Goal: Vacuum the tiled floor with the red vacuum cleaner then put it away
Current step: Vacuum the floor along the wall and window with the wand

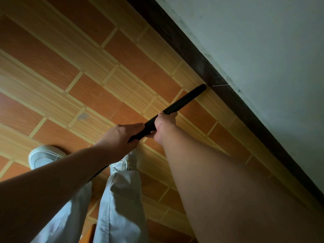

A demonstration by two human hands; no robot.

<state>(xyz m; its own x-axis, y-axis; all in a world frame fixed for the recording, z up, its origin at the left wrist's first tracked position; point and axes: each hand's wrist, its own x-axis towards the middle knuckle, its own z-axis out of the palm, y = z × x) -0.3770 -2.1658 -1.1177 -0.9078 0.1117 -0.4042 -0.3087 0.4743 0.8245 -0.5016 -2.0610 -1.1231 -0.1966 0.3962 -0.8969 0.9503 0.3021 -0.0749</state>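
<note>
Seen on my remote feed: bare left hand [121,135] and right hand [164,125], forearms uncovered to the frame edge. At six o'clock I make out loose, pale blue trousers [121,199]; a white left trainer [43,155] with rounded toe at eight o'clock, a white laced right trainer [125,163] near centre.

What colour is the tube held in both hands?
Black. The tube shows best in the head view, dark against the orange and yellow tiled floor.
</note>
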